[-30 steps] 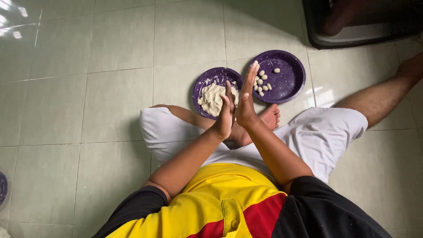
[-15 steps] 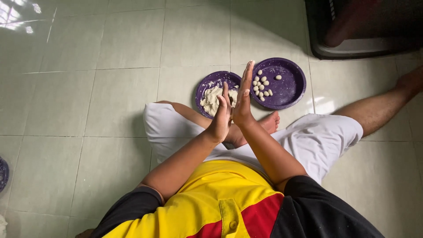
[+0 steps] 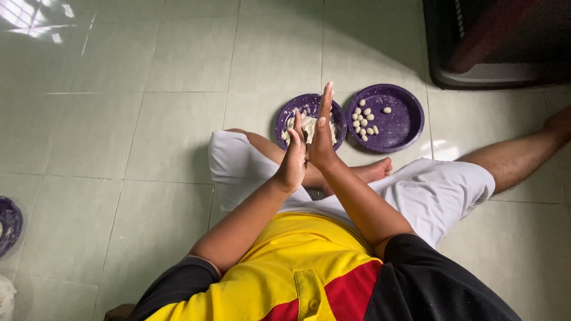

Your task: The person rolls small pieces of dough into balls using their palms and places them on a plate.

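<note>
Looking down through the head camera, the only view: left hand (image 3: 292,160) and right hand (image 3: 321,139) pressed palm to palm, upright, over the lap. Both flat, fingers straight and together, right fingertips reaching well past the left. Nothing showing at the seam between the palms, so cannot tell whether a bit of dough is trapped there or not.

Compared with a second ago: palms still joined, never parted, only a slight slide of one against the other. No reach to either plate in that time. Small dough balls (image 3: 366,122) in much the same cluster as before, so no new piece set down yet, by the look of it. Head turned a little, plates now further right in view, and more of a third purple dish (image 3: 9,223) showing at the left edge.

Dough lump (image 3: 310,126) pale, rough and ragged, lying in the near purple plate (image 3: 279,128) on the floor, partly hidden behind the raised fingers. Just beside it, to the right, second purple plate (image 3: 416,119), dusted white, with the small balls: smooth, rounded, off-white, bunched towards its left side, one apart.

Bare foot (image 3: 372,171) tucked in below the plates, white shorts (image 3: 440,190), yellow shirt (image 3: 285,255), pale green floor tiles (image 3: 178,59).
</note>
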